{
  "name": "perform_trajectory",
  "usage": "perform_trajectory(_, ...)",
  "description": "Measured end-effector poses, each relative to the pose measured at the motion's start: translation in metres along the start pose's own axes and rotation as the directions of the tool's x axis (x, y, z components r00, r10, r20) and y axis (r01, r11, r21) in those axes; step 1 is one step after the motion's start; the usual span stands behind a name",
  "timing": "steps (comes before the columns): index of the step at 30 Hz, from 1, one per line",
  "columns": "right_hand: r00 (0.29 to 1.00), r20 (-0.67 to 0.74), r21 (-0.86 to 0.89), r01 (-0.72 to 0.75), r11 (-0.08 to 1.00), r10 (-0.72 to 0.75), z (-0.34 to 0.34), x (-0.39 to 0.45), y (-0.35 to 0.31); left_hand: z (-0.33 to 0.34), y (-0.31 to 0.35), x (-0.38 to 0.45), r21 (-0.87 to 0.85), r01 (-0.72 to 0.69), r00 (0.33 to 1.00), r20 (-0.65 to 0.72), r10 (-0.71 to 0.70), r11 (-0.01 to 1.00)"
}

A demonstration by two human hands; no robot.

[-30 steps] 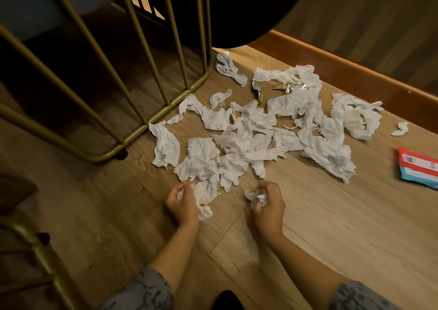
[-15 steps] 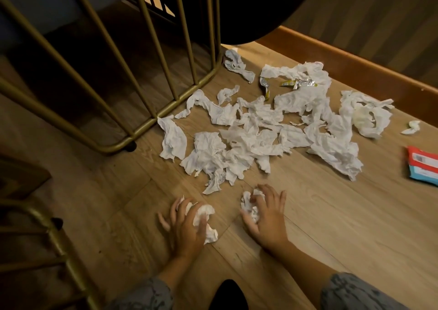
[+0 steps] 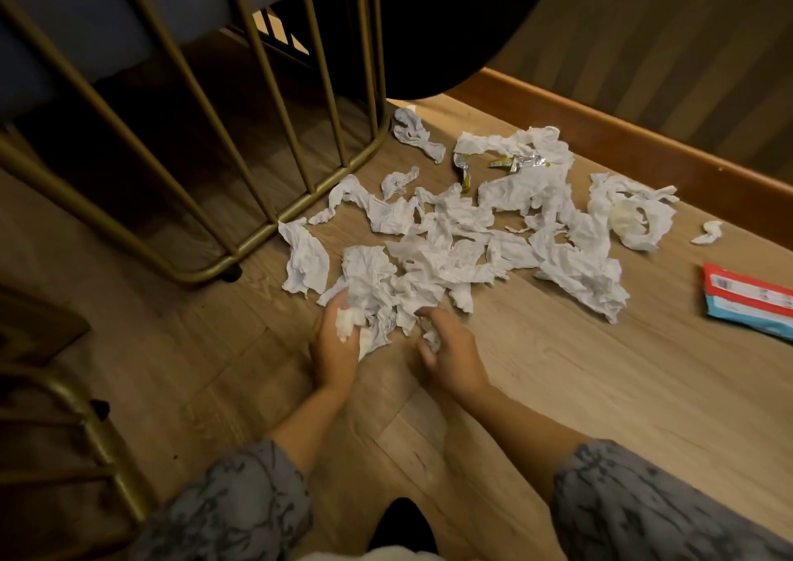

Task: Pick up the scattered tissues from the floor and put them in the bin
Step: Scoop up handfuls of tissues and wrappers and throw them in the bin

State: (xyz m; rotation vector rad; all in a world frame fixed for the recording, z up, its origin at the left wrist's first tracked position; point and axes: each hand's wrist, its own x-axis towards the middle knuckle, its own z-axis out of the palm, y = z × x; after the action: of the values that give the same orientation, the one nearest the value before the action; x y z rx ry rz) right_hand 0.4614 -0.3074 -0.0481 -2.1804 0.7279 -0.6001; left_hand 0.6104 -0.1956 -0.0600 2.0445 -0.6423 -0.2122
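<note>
Several crumpled white tissues (image 3: 467,234) lie scattered over the wooden floor (image 3: 600,367) in front of me. My left hand (image 3: 332,346) grips a wad of tissue (image 3: 347,326) at the near edge of the pile. My right hand (image 3: 450,352) holds a small crumpled tissue (image 3: 431,337) in its curled fingers, with the fingertips reaching into the pile. No bin is in view.
A gold metal chair frame (image 3: 266,200) stands at the left of the pile, and another gold frame (image 3: 86,414) is at lower left. A red and blue packet (image 3: 749,299) lies at right. Foil wrappers (image 3: 510,163) sit among the far tissues. A wooden skirting board (image 3: 643,144) runs behind.
Both hands pressed down on their tissue wads on the floor, then moved forward to the near edge of the pile, still holding them.
</note>
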Motion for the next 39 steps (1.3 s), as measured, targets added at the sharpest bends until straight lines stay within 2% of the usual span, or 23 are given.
perform_trajectory(6,0.982,-0.129,-0.075,0.130,0.989,-0.139,-0.054,0.072,-0.023,0.006,0.094,0.072,0.032,-0.231,0.956,0.193,0.221,0.972)
perform_trajectory(9,0.954,-0.215,-0.133,0.182,0.974,-0.208,-0.100,0.100,-0.028,0.010,0.151,0.092,0.108,-0.419,0.902,0.167,0.399,0.902)
perform_trajectory(11,0.940,-0.194,-0.220,0.239,0.946,-0.282,-0.139,0.112,-0.028,0.014,0.184,0.101,0.106,-0.462,0.880,0.176,0.441,0.880)
perform_trajectory(14,0.918,-0.078,-0.377,0.335,0.863,-0.390,-0.213,0.124,-0.025,0.027,0.228,0.110,0.089,-0.526,0.837,0.229,0.497,0.846)
perform_trajectory(16,0.914,-0.051,-0.474,0.333,0.815,-0.402,-0.266,0.127,-0.023,0.042,0.261,0.108,0.088,-0.577,0.802,0.245,0.544,0.812)
perform_trajectory(18,0.905,-0.100,-0.537,0.301,0.788,-0.414,-0.314,0.125,-0.018,0.061,0.295,0.102,0.067,-0.625,0.765,0.253,0.593,0.778)
perform_trajectory(24,0.859,-0.236,-0.661,0.200,0.723,-0.454,-0.440,0.090,0.001,0.130,0.399,0.065,0.008,-0.779,0.596,0.317,0.738,0.627)
perform_trajectory(29,0.754,-0.453,-0.653,0.083,0.752,-0.476,-0.515,0.030,0.032,0.196,0.482,0.016,-0.054,-0.841,0.488,0.353,0.798,0.538)
perform_trajectory(32,0.702,-0.593,-0.601,-0.061,0.797,-0.394,-0.551,-0.017,0.067,0.242,0.519,-0.022,-0.152,-0.848,0.429,0.367,0.825,0.508)
perform_trajectory(34,0.635,-0.703,-0.523,-0.157,0.838,-0.320,-0.576,-0.050,0.091,0.272,0.538,-0.057,-0.250,-0.784,0.466,0.369,0.804,0.569)
perform_trajectory(37,0.459,-0.863,-0.365,-0.284,0.887,-0.209,-0.607,-0.102,0.119,0.315,0.559,-0.118,-0.400,-0.603,0.579,0.376,0.724,0.690)
perform_trajectory(39,0.362,-0.922,-0.278,-0.369,0.887,-0.139,-0.626,-0.136,0.134,0.341,0.573,-0.159,-0.470,-0.508,0.592,0.418,0.689,0.722)
